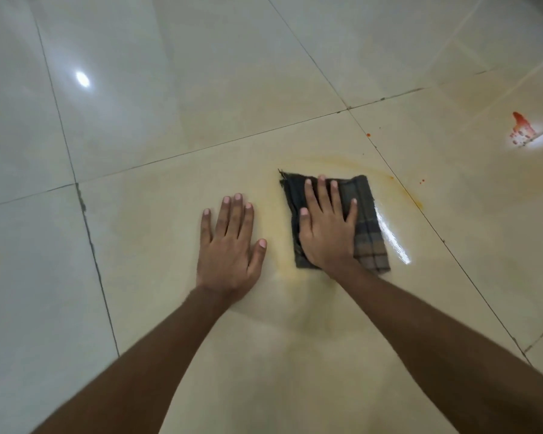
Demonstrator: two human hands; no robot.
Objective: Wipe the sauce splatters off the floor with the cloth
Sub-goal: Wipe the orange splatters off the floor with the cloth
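Note:
A folded dark plaid cloth (369,233) lies flat on the glossy cream tiled floor (170,126). My right hand (328,228) presses down on it, palm flat and fingers spread. My left hand (231,242) rests flat on the bare tile just left of the cloth, fingers apart and holding nothing. An orange smear (409,197) curves around the far and right sides of the cloth. A red sauce blob (521,126) sits at the far right, with small red drops (368,135) and specks (422,181) between it and the cloth.
Dark grout lines (90,242) cross the floor between large tiles. A wet shiny streak (392,236) lies along the cloth's right edge. Faint yellowish film (282,264) shows between my hands. A light is reflected (82,79) at the far left.

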